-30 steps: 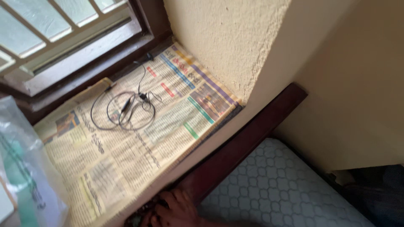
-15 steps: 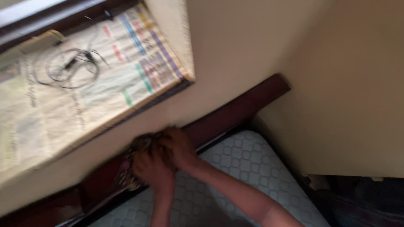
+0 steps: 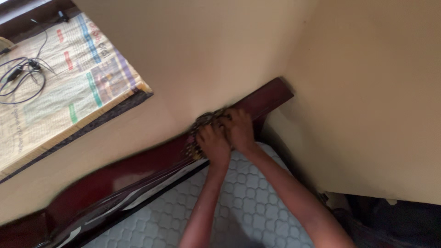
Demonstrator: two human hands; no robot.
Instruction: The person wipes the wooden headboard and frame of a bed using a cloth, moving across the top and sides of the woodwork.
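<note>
Slid up the headboard [image 3: 138, 170] toward two o'clock since before: left hand [image 3: 213, 144] and right hand [image 3: 240, 130], both clenched on a patterned cloth [image 3: 202, 124], bunched, axis unclear.

— Both hands up on the headboard [image 3: 138, 172], near its right end. Left hand [image 3: 213, 144] just left of the right hand [image 3: 239, 128], touching it.

— And the cloth [image 3: 202, 126]?

— Bunched under the fingers, pressed against the top rail, right beside the wall [image 3: 206, 59].

— Below the rail?

— Mattress [image 3: 239, 202], lying up against the headboard, forearms crossing above it.

— Up in the left corner?

— Window ledge, with a newspaper [image 3: 69, 101] spread on it. Coiled cable [image 3: 20, 80] on the newspaper, well apart from the hands.

— Right side?

— Second wall [image 3: 376, 92] meeting the first in the corner, just beyond the headboard's end.
</note>
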